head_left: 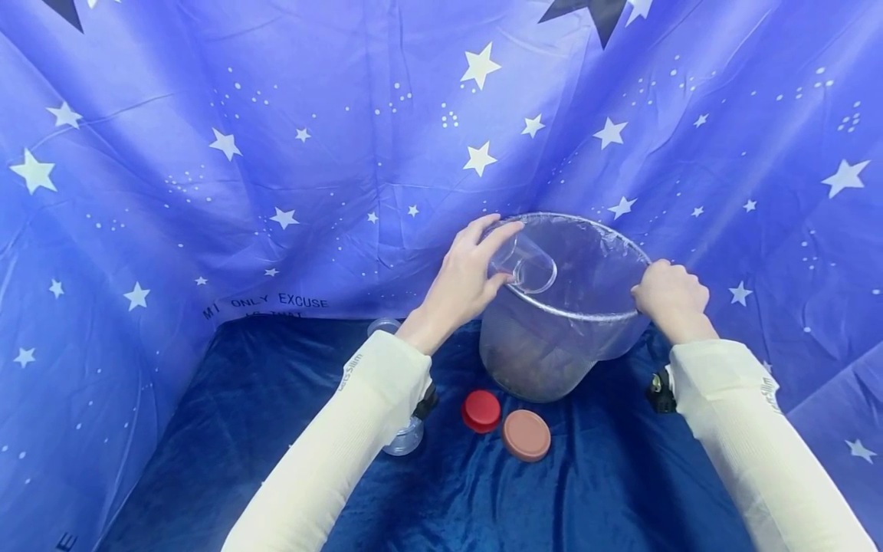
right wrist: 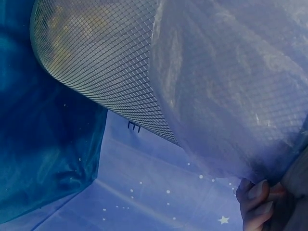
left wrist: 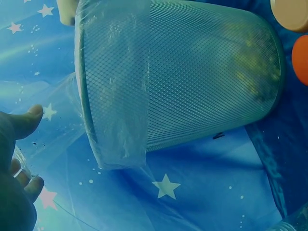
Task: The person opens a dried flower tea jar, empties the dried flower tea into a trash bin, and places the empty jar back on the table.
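A clear plastic jar [head_left: 534, 264] lies tilted over the near left rim of a mesh waste bin [head_left: 538, 360], its mouth toward the inside. My left hand [head_left: 472, 268] grips the jar with thumb and fingers spread around it. With curled fingers my right hand [head_left: 671, 295] holds the bin's right rim, where a clear plastic liner [right wrist: 216, 96] folds over the edge. Through the mesh in the left wrist view, something yellowish and brown [left wrist: 255, 67] shows at the bin's bottom; its kind is unclear.
On the dark blue cloth [head_left: 414, 506], in front of the bin, lie a red lid [head_left: 480, 410] and a salmon-coloured lid [head_left: 527, 435]. Clear containers [head_left: 405, 438] stand partly hidden behind the left forearm. A star-patterned curtain [head_left: 331, 153] hangs close behind the bin.
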Available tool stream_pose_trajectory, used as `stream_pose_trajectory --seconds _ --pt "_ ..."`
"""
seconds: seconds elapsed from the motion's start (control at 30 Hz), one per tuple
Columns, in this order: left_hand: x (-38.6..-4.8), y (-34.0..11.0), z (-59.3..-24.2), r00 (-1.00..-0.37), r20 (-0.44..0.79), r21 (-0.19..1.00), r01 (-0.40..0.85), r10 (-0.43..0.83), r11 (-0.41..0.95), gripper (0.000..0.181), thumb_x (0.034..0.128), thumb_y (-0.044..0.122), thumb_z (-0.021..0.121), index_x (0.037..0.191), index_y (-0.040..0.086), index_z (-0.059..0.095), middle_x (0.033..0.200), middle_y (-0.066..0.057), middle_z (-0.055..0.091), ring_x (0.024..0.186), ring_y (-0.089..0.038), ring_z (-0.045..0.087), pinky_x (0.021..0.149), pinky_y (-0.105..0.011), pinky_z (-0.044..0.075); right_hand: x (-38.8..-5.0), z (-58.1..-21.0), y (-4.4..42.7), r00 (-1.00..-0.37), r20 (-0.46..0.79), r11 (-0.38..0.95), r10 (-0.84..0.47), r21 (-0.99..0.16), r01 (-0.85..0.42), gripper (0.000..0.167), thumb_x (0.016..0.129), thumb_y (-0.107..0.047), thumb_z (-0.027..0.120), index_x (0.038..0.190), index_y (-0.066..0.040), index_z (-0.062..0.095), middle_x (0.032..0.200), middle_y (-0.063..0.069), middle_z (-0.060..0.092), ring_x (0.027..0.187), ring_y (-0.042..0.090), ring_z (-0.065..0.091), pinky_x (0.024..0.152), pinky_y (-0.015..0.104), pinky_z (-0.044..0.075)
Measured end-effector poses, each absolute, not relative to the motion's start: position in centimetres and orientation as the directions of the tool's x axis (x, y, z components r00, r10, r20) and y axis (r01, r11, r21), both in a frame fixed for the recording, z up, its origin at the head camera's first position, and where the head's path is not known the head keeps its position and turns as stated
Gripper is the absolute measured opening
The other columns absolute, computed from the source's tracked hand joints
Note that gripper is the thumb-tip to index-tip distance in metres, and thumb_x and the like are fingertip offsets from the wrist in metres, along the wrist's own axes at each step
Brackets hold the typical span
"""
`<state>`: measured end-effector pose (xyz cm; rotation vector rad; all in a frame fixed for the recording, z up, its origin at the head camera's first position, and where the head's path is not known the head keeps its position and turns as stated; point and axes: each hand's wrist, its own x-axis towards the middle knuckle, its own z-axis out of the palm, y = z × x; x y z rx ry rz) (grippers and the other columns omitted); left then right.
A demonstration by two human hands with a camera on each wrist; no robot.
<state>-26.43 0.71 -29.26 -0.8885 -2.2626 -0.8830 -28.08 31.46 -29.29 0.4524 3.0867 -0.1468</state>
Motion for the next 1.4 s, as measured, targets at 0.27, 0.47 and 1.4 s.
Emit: stream_pose_trajectory --seconds 0.27,0.47,1.4 --pt "-26.3 0.6 -29.5 -0.618 0.693 0.354 0.740 0.371 0.572 0.059 0.0845 0.011 0.076 0.139 0.015 0.054 0.146 -0.017 0.048 0.136 -0.034 0.047 0.114 -0.043 0.039 -28.1 -29.2 31.3 -0.958 -0.037 0.954 0.284 -0.084 0.286 0.063 0.097 -0.030 0.050 0.128 0.023 0.039 0.119 0.047 0.049 0.107 0.062 0.053 0.077 0.061 0.049" --pt "-26.4 0.5 -29.6 -0.613 0.703 0.349 0.740 0.362 0.575 0.058 0.0836 0.012 0.078 0.137 0.013 0.055 0.144 -0.017 0.049 0.133 -0.034 0.049 0.112 -0.044 0.041 -28.1 -29.1 31.3 -0.956 -0.040 0.952 0.290 -0.089 0.292 0.062 0.097 -0.030 0.051 0.127 0.023 0.040 0.119 0.047 0.049 0.107 0.062 0.053 0.077 0.061 0.049" --pt "-25.9 -1.0 -31.4 -0.754 0.595 0.383 0.569 0.277 0.727 0.065 0.0793 0.031 0.082 0.135 0.019 0.050 0.133 -0.014 0.046 0.105 -0.031 0.058 0.077 -0.045 0.056 -27.9 -29.1 31.2 -0.958 -0.033 0.953 0.285 -0.096 0.287 0.063 0.098 -0.030 0.051 0.129 0.024 0.038 0.121 0.048 0.048 0.108 0.062 0.052 0.077 0.061 0.049"
